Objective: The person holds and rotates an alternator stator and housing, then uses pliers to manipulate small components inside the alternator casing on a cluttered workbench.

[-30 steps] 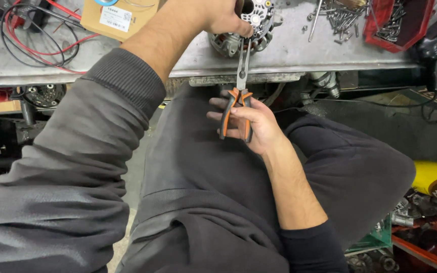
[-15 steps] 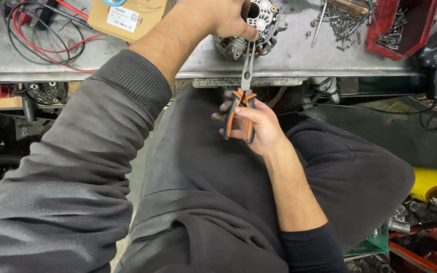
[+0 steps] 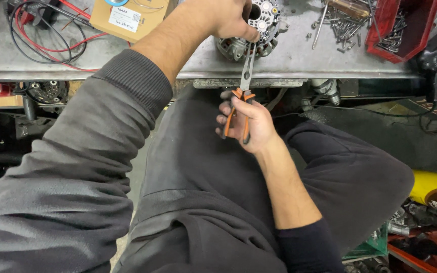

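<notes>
The right hand (image 3: 251, 124) is wrapped around the orange handles of a pair of pliers (image 3: 242, 96), squeezing them together. The long metal nose of the pliers points up and reaches the lower edge of a round metal alternator (image 3: 264, 23), which sits near the front edge of the grey metal desk (image 3: 127, 58). The left hand (image 3: 228, 20) is closed over the left side of the alternator, steadying it on the desk, with the thumb just beside the tip of the pliers. To the left on the desk lie a cardboard box (image 3: 130, 17) and a tangle of red and black cables (image 3: 41, 30). To the right are loose screws (image 3: 345, 25) and a red bin (image 3: 403, 28) with more hardware in it.
</notes>
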